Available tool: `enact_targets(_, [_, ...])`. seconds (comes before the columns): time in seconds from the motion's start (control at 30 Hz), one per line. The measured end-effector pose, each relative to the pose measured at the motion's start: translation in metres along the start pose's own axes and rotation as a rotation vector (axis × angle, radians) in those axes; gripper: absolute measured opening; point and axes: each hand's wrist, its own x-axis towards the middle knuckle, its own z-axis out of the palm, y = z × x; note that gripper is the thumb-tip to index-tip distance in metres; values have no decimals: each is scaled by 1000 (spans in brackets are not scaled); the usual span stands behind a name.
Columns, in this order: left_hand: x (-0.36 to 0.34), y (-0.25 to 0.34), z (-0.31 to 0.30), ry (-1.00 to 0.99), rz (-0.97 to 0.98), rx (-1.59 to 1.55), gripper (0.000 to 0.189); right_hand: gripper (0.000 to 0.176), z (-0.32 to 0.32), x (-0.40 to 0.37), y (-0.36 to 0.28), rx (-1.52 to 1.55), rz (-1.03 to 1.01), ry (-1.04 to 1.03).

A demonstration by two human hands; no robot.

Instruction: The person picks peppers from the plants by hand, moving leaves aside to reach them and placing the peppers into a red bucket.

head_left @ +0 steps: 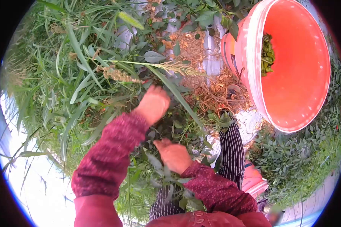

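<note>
My left hand (pixel 154 104), in a maroon speckled sleeve, reaches into the leafy plants (pixel 151 134). Its fingers look curled, slightly blurred, and whatever they hold is hidden. A seed-headed grass stalk (pixel 170 67) lies just beyond it. Lower and to the right, my right hand (pixel 174 156) is among the same leaves, fingers drawn together and pointing left; anything between them is too small to make out. At the upper right stands a large pink-red bucket (pixel 299 72), with green peppers (pixel 267 55) at its bottom. Neither hand touches it.
Tall grass (pixel 45 75) crowds the left side. Pale plastic sheeting (pixel 213 49) and dry straw (pixel 191 49) cover the ground ahead. Beside my striped trouser leg (pixel 232 151) is another pink bucket (pixel 252 178). More leafy plants (pixel 291 155) grow on the right.
</note>
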Motion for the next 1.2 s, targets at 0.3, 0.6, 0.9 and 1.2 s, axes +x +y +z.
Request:
enact_targets(0.3, [-62,-83,81,-95,39,135,21,46,14,4,-1,147,3,-103])
enact_targets(0.6, [-20,-79,77,-112,-584,-153,20,44,13,8,5,287,-5,-45])
enact_targets(0.9, [2,-74,121,-31,-509,-17,16,42,11,11,2,293,0,-38])
enact_targets(1.2, [-14,-65,93,36,-263,20,18,48,4,19,-1,405,8,-50])
